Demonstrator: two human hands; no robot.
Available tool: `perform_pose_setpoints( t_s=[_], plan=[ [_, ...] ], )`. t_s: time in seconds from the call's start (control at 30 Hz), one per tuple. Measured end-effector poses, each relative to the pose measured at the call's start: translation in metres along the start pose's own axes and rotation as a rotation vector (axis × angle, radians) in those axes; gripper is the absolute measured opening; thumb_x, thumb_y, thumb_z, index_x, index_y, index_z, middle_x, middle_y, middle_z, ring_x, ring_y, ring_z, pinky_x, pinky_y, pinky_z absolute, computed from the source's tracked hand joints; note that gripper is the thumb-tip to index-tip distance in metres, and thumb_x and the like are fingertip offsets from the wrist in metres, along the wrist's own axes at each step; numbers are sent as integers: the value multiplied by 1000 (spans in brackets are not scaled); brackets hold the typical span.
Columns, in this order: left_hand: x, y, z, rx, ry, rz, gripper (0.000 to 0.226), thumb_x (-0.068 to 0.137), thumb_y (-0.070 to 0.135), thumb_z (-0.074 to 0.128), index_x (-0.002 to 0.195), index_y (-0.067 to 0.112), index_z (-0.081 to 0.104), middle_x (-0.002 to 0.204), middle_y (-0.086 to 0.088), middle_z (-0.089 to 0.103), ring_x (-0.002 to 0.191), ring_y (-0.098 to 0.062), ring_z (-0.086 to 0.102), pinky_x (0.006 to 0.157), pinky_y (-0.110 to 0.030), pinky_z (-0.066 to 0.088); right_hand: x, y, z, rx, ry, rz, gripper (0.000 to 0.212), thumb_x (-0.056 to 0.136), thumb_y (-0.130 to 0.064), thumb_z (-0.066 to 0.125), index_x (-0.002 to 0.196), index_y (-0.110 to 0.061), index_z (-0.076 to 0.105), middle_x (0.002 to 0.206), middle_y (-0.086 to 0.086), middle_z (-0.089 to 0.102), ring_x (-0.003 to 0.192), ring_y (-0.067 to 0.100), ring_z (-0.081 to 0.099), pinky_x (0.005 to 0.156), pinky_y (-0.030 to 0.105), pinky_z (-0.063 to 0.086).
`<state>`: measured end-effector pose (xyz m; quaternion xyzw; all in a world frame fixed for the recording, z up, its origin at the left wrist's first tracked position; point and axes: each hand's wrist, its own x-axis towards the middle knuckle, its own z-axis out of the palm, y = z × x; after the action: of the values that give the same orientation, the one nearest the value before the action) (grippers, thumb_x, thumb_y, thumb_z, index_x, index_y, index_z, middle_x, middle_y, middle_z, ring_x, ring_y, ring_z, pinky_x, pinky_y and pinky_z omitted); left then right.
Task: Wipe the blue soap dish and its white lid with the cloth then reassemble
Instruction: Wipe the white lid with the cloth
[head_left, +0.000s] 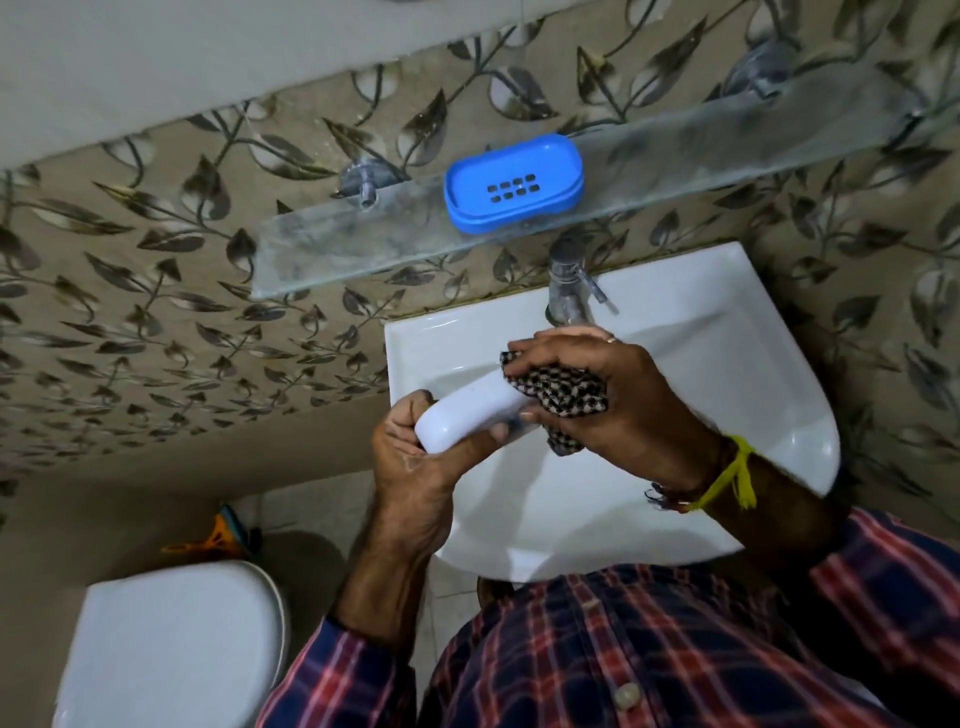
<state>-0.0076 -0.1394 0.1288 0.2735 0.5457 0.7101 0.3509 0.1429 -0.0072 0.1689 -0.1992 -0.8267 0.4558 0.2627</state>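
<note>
Head view: white lid (462, 415) held over sink (727, 332), gripped at its near end by left hand (415, 462), fingers curled round it. Right hand (597, 395) pinching checked cloth (561, 395) against lid's far end, fingers bunched on fabric. Blue soap dish (511, 182) resting uncovered on glass shelf (337, 249) above tap (566, 291). No legible writing or brand on any item.

The blue dish (513, 189) sits open on the glass shelf (332, 249) — oval, with slots in its floor. The white lid (462, 410) is held tilted over the sink (727, 332), the checked cloth (558, 397) pressed against its right end.
</note>
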Motion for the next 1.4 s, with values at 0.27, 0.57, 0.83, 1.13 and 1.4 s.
perform_pose_setpoints(
  t_s=[0.27,0.57,0.83,1.13,1.4],
  plan=[
    [22,30,2,849,-234,-53,46,50,44,92,83,32,63,79,5,69,74,-19,64,60,-34,51,19,-11,-18,-302,-219,-245,36,68,14,68,97,-8,73,99,4,75,92,28,66,83,43,51],
    [17,16,29,702,-15,92,40,69,35,76,72,9,46,60,-7,47,61,-13,40,51,-42,39,-3,-21,1,-380,27,-199,52,69,9,60,116,-13,69,134,10,56,121,30,49,103,37,45],
    [7,14,29,538,69,70,41,68,23,85,64,25,44,59,12,41,60,-11,37,55,-31,33,-3,-19,10,-418,130,-179,59,65,12,58,119,-8,69,120,6,69,113,28,56,106,32,43],
    [17,34,18,350,92,123,40,67,21,90,70,21,50,76,-11,60,71,-18,58,58,-47,54,-9,-21,25,-234,237,-110,60,57,9,56,111,-12,72,109,2,70,106,19,56,94,35,47],
    [7,20,22,297,102,69,41,66,25,89,65,32,48,69,-8,46,67,-19,45,57,-41,41,1,-30,29,-353,278,-172,58,63,14,59,116,-4,70,118,8,69,114,21,55,106,18,38]
  ],
)
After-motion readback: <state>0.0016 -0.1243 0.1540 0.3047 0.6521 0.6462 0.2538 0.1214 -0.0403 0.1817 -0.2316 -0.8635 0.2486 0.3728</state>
